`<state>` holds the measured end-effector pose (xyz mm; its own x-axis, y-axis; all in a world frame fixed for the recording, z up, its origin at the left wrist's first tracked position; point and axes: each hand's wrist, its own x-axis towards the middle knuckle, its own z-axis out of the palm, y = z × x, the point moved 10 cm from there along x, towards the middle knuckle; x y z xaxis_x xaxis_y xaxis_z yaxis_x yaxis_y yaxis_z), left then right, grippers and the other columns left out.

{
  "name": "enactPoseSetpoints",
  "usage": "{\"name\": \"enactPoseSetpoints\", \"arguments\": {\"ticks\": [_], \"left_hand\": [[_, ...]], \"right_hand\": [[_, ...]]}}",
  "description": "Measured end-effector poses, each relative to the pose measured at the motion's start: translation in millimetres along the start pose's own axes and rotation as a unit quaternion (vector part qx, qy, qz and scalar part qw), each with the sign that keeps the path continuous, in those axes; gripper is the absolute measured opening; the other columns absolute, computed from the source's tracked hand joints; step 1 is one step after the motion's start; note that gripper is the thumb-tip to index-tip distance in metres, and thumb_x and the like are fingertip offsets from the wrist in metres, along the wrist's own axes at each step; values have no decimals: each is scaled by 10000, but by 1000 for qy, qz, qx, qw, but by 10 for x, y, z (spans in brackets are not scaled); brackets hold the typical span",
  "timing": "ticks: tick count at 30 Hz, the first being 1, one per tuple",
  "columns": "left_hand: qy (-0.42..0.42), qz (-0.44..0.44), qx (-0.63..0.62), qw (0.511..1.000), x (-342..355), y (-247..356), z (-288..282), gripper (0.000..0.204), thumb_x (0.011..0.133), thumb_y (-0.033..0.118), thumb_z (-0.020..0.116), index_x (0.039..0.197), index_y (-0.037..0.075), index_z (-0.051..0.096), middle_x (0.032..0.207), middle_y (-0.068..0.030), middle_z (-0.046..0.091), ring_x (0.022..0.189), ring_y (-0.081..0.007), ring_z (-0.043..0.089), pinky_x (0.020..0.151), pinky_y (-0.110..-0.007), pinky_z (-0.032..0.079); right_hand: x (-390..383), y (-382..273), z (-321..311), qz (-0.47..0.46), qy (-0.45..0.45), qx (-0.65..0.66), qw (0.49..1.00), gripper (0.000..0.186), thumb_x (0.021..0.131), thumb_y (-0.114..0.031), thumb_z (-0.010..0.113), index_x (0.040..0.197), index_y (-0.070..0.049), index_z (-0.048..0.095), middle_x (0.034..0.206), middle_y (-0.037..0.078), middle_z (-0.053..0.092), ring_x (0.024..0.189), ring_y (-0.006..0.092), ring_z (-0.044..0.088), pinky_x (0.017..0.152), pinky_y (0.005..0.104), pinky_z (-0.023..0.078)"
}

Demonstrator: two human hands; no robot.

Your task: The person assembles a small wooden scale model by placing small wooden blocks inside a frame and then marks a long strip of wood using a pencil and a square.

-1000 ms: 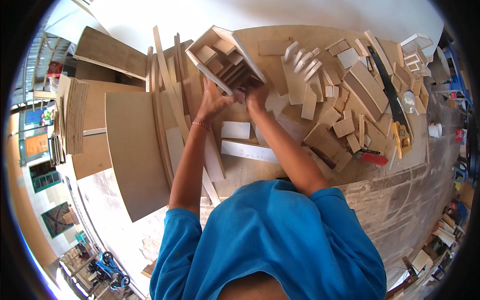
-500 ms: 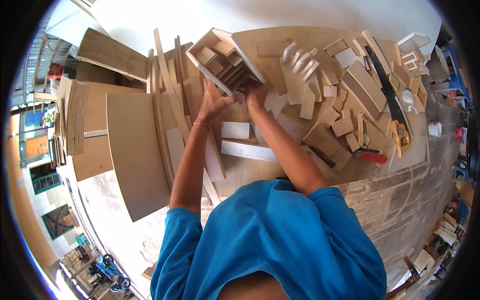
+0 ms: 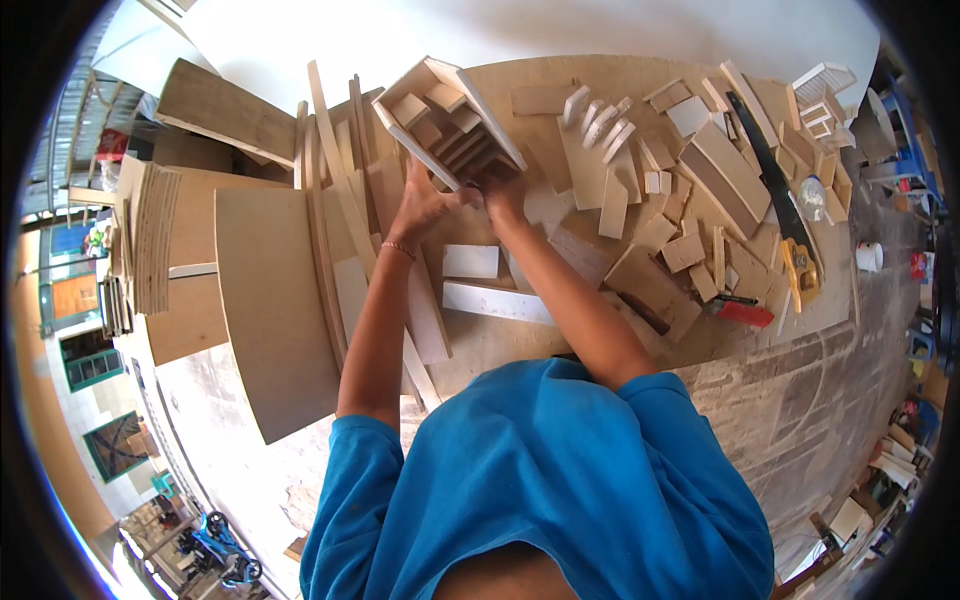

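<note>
A small house-shaped wooden box (image 3: 478, 88) with a pointed end is held tilted over the far middle of the bench. Its open side shows small blocks and a stair-like row of slats inside. My left hand (image 3: 425, 207) grips the box's near left edge, with the thumb stretched along the bottom toward the other hand. At the near right corner my right hand (image 3: 503, 195) is closed on the box; its fingers are mostly in shadow and behind the wall. Below the hands lie a white-faced block (image 3: 470, 261) and a long white strip (image 3: 497, 301).
Wood offcuts (image 3: 685, 250) and a row of small rounded pieces (image 3: 602, 122) lie to the right. Beyond them are a handsaw (image 3: 770, 175) with a yellow handle, a red-handled tool (image 3: 745, 314) and a plastic bottle (image 3: 812, 198). Long strips (image 3: 345, 190) and a large panel (image 3: 270, 310) stand left.
The box has turned very slightly, its right corner shifting a little to the left along with my right hand. Both hands keep their hold.
</note>
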<state>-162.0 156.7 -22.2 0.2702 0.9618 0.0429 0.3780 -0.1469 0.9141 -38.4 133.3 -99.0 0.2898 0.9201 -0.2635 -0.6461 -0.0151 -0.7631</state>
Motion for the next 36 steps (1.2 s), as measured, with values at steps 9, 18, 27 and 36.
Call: {"name": "enactPoseSetpoints", "arguments": {"ticks": [9, 18, 27, 36], "left_hand": [[-49, -65, 4, 997, 15, -219, 54, 1025, 465, 391, 814, 1289, -14, 360, 1286, -190, 364, 1243, -322, 306, 1038, -380, 262], [-29, -42, -10, 999, 39, -140, 14, 984, 473, 396, 807, 1266, -14, 395, 1272, -191, 375, 1226, -329, 319, 1027, -379, 278], [-32, -65, -3, 997, 39, -78, 47, 915, 475, 403, 791, 1211, -9, 436, 1190, -176, 427, 1169, -314, 366, 1005, -390, 306], [-35, -37, -7, 999, 53, -109, 27, 928, 476, 451, 786, 1211, -3, 447, 1210, -188, 421, 1177, -325, 360, 1001, -405, 304]], "right_hand": [[60, 70, -20, 14, -7, -50, 999, 224, 699, 48, 635, 920, 70, 601, 820, 124, 635, 671, 166, 598, 553, 269, 496], [76, 39, 42, 16, -19, 0, 1000, 258, 690, 62, 643, 940, 51, 584, 840, 110, 636, 668, 163, 596, 555, 280, 485], [140, 63, -121, -37, 94, -44, 994, 202, 638, -38, 741, 799, 27, 638, 754, 109, 646, 660, 169, 596, 580, 291, 475], [130, 153, -31, 45, 77, 23, 996, 298, 632, -82, 765, 872, 37, 634, 830, 99, 655, 688, 171, 600, 645, 302, 497]]}}
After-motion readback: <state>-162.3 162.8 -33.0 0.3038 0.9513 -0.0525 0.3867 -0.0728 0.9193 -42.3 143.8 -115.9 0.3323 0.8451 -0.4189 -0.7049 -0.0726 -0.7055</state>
